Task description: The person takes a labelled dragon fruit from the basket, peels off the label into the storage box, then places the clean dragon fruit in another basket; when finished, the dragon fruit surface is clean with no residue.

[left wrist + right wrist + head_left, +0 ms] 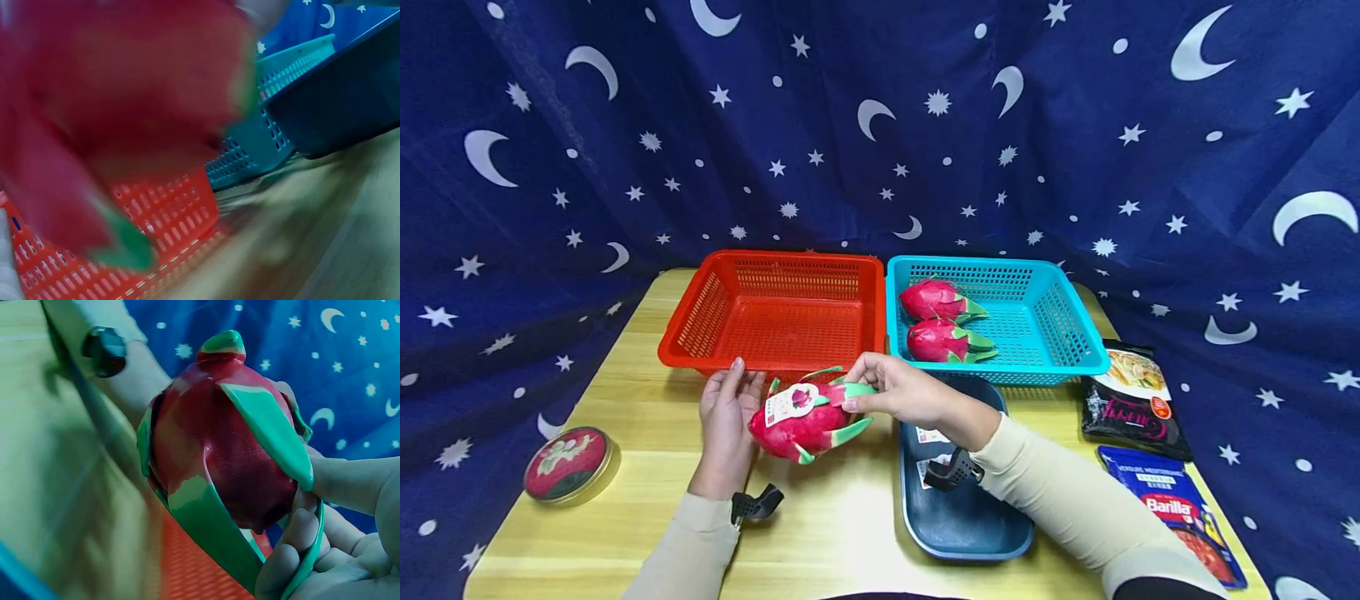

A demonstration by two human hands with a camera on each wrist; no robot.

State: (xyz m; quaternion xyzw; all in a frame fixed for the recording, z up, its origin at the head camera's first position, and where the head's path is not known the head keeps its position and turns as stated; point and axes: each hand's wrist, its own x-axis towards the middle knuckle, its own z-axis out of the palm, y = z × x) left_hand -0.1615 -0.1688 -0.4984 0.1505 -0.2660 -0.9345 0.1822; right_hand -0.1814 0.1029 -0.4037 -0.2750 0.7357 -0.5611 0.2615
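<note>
A red dragon fruit (805,421) with green-tipped scales and a white label is held above the table, in front of the red basket. My right hand (898,387) pinches its leafy end. In the right wrist view, the thumb and fingers grip the green leaf tips. My left hand (726,417) lies against the stem end with its fingers extended and the thumb off the fruit. The fruit partly hides the left fingers. In the left wrist view the dragon fruit (144,81) fills much of the picture, blurred.
A red basket (771,362) stands at the back left. Beside it, a turquoise basket (1078,362) holds two dragon fruits (932,340). A dark blue tray (970,533) contains white labels (925,471). A round tin (567,462) sits left; black (1131,404) and blue (1172,508) food packets lie right.
</note>
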